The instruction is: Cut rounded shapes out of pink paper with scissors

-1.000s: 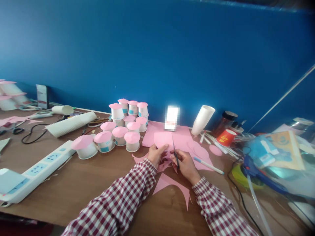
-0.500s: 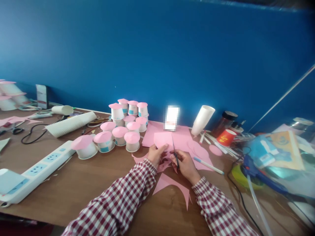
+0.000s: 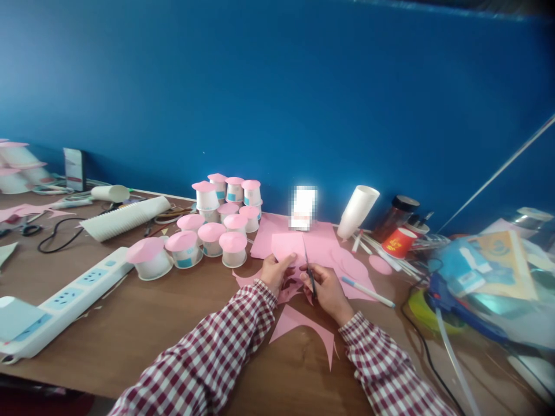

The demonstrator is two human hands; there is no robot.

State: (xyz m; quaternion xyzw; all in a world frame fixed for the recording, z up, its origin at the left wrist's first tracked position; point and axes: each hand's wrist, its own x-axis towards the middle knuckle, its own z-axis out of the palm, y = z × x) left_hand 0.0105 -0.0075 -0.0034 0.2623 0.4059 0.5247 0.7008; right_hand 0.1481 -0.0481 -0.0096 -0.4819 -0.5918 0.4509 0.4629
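Note:
My left hand (image 3: 277, 271) pinches a piece of pink paper (image 3: 286, 244), thumb on top and fingers hidden beneath. In my right hand (image 3: 330, 289) is a pair of scissors (image 3: 310, 277), its blades pointing away from me at the paper's right side. Whether the blades touch the paper I cannot tell. Behind and under the hands lie larger pink sheets (image 3: 264, 234). A pink offcut with curved edges (image 3: 299, 323) rests on the table just below my hands.
Several paper cups with pink tops (image 3: 184, 248) stand left of the sheets. Farther left are a power strip (image 3: 65, 300) and a stack of cups (image 3: 125, 218). To the right are a marker (image 3: 367, 292), a red cup (image 3: 399, 242) and a blue glue gun (image 3: 463, 312).
Almost nothing differs. Both hands, the scissors and the pink paper keep nearly the same place, with only a tiny shift of the view.

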